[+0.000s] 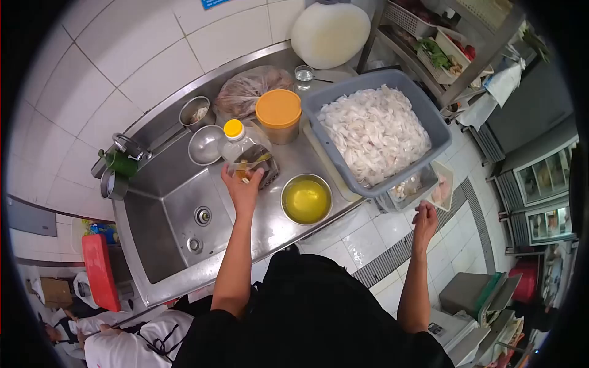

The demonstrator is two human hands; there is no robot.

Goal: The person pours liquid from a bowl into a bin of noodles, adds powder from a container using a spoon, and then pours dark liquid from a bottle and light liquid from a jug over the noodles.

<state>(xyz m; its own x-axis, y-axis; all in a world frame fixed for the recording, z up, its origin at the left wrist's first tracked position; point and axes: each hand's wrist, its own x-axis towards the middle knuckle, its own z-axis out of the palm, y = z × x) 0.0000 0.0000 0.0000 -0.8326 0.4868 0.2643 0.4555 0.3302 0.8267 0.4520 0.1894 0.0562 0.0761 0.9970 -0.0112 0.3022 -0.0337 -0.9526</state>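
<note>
My left hand (pixel 241 183) is at the front of a clear square bottle (pixel 248 147) with a yellow cap, its fingers bent against the label; the bottle holds something dark. Right of that hand, a steel bowl (pixel 306 199) of yellow liquid stands on the steel counter. Behind the bottle is a tub with an orange lid (pixel 278 109). My right hand (pixel 425 218) hangs in the air below the large grey bin (pixel 443 122) of pale, wet pieces (pixel 374 132), its fingers curled together. Whether it holds anything is too small to tell.
A steel sink (pixel 178 202) with a tap (pixel 126 144) lies left. Behind stand a bagged reddish mass (pixel 251 92), small metal bowls (pixel 205 145), a glass (pixel 304 76) and a round white board (pixel 330 35). Shelves with baskets (pixel 435 55) stand right. Another person in white (pixel 138 343) is lower left.
</note>
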